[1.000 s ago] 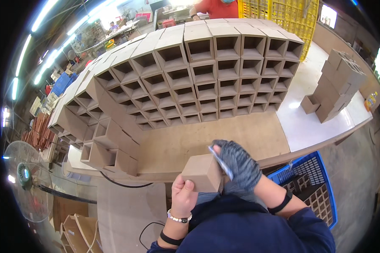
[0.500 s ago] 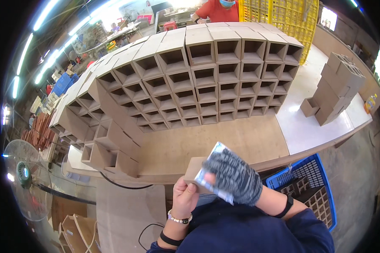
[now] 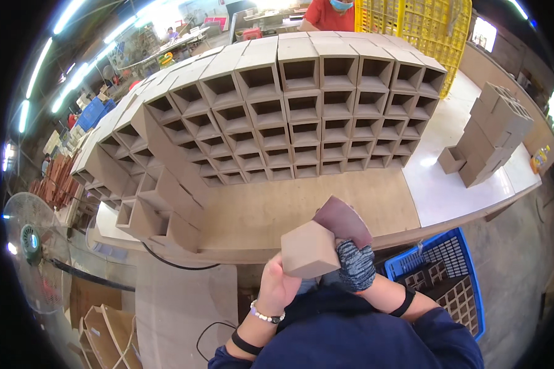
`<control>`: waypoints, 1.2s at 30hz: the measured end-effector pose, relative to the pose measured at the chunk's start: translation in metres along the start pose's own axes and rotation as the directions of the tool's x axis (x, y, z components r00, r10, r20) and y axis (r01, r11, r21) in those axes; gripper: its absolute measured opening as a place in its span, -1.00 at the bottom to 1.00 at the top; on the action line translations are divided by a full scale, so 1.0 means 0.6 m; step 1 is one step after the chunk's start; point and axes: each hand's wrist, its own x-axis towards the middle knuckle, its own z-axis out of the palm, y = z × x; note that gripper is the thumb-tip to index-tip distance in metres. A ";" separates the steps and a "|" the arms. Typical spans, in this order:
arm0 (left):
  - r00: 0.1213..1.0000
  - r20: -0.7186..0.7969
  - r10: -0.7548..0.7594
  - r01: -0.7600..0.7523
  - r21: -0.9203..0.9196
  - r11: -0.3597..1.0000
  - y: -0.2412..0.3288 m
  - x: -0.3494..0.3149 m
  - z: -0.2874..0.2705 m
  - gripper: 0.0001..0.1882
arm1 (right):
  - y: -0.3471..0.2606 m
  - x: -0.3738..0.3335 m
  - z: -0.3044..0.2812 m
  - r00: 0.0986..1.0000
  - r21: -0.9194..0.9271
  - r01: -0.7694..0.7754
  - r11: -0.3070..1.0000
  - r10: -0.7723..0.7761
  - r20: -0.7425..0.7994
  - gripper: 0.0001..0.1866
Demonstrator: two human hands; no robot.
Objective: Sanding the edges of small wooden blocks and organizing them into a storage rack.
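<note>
Head view | bottom middle: I see left hand (image 3: 280, 288) gripping square tan wood-like box (image 3: 309, 249), likely to steady it | gloved right hand (image 3: 356, 268) pinches bent red-brown papery sheet (image 3: 345, 221)

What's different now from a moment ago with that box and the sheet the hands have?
The right hand has swung off the box's top to its right side. The sheet it grips now sticks up beyond the box, showing a reddish-brown face where a pale side showed before. Nothing was let go: the left hand still holds the box. The stacked boxes and blue crate stayed put.
</note>
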 end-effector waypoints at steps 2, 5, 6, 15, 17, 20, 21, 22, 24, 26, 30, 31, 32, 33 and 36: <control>0.968 -0.150 -0.202 0.159 -0.260 0.952 -0.001 0.006 0.008 -0.51 | -0.014 0.006 0.007 0.979 -0.133 0.165 0.977 -0.179 -0.101 -0.50; 0.984 -0.106 -0.142 0.132 -0.095 0.987 0.004 0.003 -0.006 -0.56 | -0.024 0.019 -0.008 0.946 -0.329 0.323 0.887 -0.311 0.091 -0.43; 0.987 -0.101 -0.121 0.116 -0.058 0.992 0.005 0.002 -0.007 -0.57 | -0.028 0.024 -0.014 0.942 -0.271 0.337 0.902 -0.323 0.093 -0.31; 0.997 -0.071 -0.001 0.013 0.160 0.987 0.012 0.002 -0.008 -0.63 | -0.111 0.016 -0.008 0.618 -0.409 0.776 0.480 -0.452 0.643 -0.51; 0.998 -0.059 0.018 -0.006 0.197 0.980 0.018 -0.006 -0.003 -0.64 | -0.095 0.032 -0.011 0.607 -0.427 0.792 0.436 -0.497 0.620 -0.59; 0.999 0.024 0.022 -0.029 0.335 0.942 0.026 -0.024 -0.009 -0.64 | -0.040 0.083 -0.044 0.844 -0.809 0.536 0.240 -0.165 0.510 -0.63; 0.997 0.069 0.028 -0.054 0.398 0.916 0.029 -0.024 -0.012 -0.65 | -0.039 0.081 -0.049 0.837 -0.765 0.547 0.341 -0.253 0.486 -0.56; 0.998 0.060 0.031 -0.054 0.427 0.903 0.032 -0.022 -0.011 -0.65 | -0.037 0.073 -0.053 0.827 -0.706 0.560 0.434 -0.337 0.450 -0.50; 0.999 0.032 0.035 -0.046 0.476 0.878 0.032 -0.022 -0.009 -0.64 | -0.078 0.054 -0.037 0.740 -0.492 0.671 0.554 -0.531 0.411 -0.56; 0.998 0.003 0.058 -0.054 0.427 0.903 0.022 -0.017 -0.015 -0.65 | -0.120 0.023 -0.020 0.666 -0.456 0.743 0.489 -0.479 0.572 -0.54; 0.999 -0.021 0.047 -0.036 0.373 0.927 0.025 -0.015 -0.009 -0.63 | -0.098 0.026 -0.016 0.605 -0.450 0.795 0.408 -0.483 0.633 -0.51; 0.998 -0.011 0.063 -0.055 0.367 0.929 0.026 -0.019 -0.008 -0.62 | -0.104 0.048 -0.016 0.670 -0.544 0.739 0.397 -0.347 0.657 -0.49; 0.997 -0.013 0.071 -0.062 0.358 0.932 0.025 -0.024 -0.004 -0.62 | -0.078 0.063 -0.022 0.744 -0.624 0.667 0.407 -0.323 0.585 -0.51; 0.996 0.044 0.081 -0.092 0.367 0.926 0.026 -0.029 -0.007 -0.63 | -0.045 0.072 -0.031 0.813 -0.698 0.582 0.417 -0.295 0.502 -0.54; 0.986 0.143 0.091 -0.139 0.381 0.914 0.037 -0.027 -0.012 -0.64 | -0.033 0.072 -0.047 0.860 -0.708 0.511 0.487 -0.277 0.429 -0.46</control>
